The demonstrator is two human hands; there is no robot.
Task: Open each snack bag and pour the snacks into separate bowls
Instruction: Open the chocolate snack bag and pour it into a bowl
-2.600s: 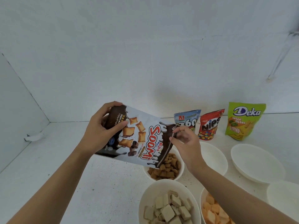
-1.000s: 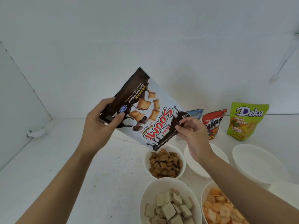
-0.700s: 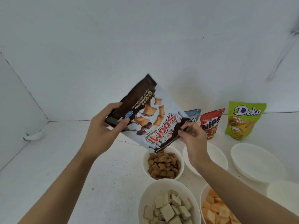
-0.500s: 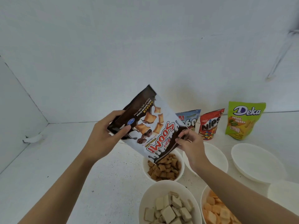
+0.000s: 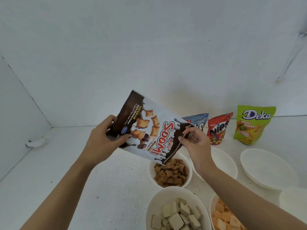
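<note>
Both hands grip upended Soom bag (image 5: 154, 130): left hand (image 5: 101, 143) at 9 o'clock, right hand (image 5: 196, 143) pinching mouth at 3, over brown-snack bowl (image 5: 171, 171).

The Soomi bag (image 5: 154, 130) hangs tilted, mouth down, over the bowl of square snacks (image 5: 171, 171), left hand (image 5: 103, 140) at its upper end, right hand (image 5: 194, 140) at its lower; behind stand three bags (image 5: 217, 128); nearer sit two filled bowls (image 5: 176, 211); to the right, empty bowls (image 5: 265, 166).
</note>
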